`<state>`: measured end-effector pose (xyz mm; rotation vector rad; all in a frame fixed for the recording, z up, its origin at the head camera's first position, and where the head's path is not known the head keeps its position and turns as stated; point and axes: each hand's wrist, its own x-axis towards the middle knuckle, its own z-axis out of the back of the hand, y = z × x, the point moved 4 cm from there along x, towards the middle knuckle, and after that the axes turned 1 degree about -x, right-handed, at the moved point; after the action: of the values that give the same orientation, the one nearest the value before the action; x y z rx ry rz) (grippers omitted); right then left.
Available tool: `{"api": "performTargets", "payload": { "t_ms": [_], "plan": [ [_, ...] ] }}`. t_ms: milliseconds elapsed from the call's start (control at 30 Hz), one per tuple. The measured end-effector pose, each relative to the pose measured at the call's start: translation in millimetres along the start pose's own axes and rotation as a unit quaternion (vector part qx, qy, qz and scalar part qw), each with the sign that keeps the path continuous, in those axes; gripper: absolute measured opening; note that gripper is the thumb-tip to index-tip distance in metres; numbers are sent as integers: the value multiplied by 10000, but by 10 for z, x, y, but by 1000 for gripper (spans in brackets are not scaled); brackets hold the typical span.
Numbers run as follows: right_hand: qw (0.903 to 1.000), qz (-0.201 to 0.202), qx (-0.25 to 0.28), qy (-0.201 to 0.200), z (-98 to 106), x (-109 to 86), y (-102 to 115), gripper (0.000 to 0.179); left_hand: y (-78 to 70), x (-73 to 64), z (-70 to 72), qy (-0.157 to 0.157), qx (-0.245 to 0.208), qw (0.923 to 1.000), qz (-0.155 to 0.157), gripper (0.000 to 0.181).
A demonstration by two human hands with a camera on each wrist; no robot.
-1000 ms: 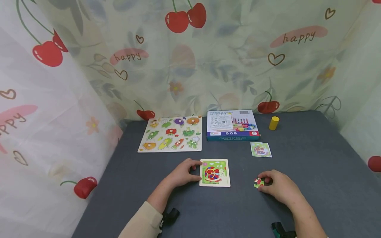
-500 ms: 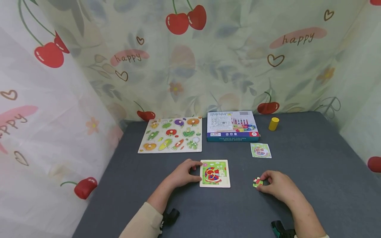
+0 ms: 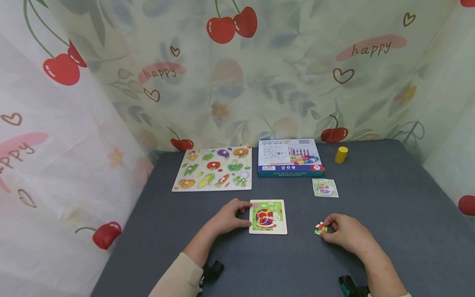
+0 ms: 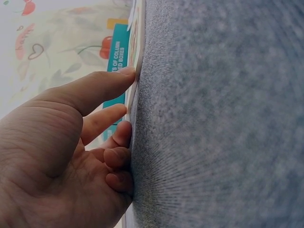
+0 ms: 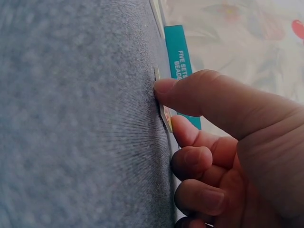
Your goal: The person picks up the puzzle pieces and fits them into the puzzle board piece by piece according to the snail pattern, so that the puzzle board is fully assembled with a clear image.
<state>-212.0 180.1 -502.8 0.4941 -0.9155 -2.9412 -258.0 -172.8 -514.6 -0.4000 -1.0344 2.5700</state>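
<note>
A square snail jigsaw puzzle (image 3: 267, 217) in a pale frame lies on the dark table. Bare board shows at its lower right. Along the frame's left edge rest the thumb and index fingertips of my left hand (image 3: 231, 216); the left wrist view shows its other fingers bent against the cloth. To the right, my right hand (image 3: 346, 232) pinches a small green and red puzzle piece (image 3: 320, 228) between thumb and index finger. In the right wrist view, that puzzle piece (image 5: 165, 114) is seen edge-on, low at the table surface, partly hidden by the thumb.
Behind the puzzle lie a vegetable peg board (image 3: 212, 169) and a flat teal-sided box (image 3: 290, 173). A yellow cylinder (image 3: 341, 154) stands at the back right. Nearer is a snail picture card (image 3: 325, 188). A printed curtain hangs behind the table.
The right hand has shifted the puzzle piece slightly to the left and turned it a little. The left hand and the snail puzzle have stayed in place.
</note>
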Motion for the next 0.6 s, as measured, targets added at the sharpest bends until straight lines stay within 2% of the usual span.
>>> {"api": "performTargets", "payload": {
  "t_ms": [267,533,600],
  "plan": [
    [9996,235,-54,-124,16,-8,38,36,-14,-4,11,-11,13,10000,-4,56],
    [9972,630,-178,-370,164,-76,208,35,-17,-5,3,-8,-47,10000,-1,57],
    [9951,836,-217,-478,217,-95,265,33,-20,-1,3,1,-44,10000,-26,57]
  ]
}}
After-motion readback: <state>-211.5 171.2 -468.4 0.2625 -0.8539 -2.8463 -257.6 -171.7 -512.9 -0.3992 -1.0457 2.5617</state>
